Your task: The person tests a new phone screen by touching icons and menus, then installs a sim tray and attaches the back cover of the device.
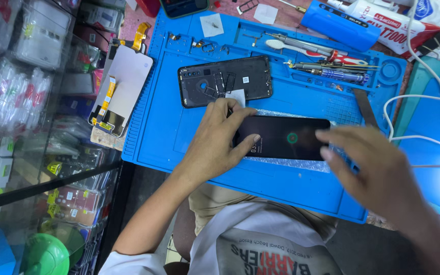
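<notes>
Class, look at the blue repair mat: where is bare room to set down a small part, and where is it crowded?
Free: the blue silicone mat left of the left hand, and its near strip below the black lit phone. Crowded: the far right, with screwdrivers, beside the black back cover.

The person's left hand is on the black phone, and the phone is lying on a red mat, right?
Not quite. The head view shows the mat is blue, not red. The rest holds: the left hand rests on the black phone, which lies on that mat.
</notes>
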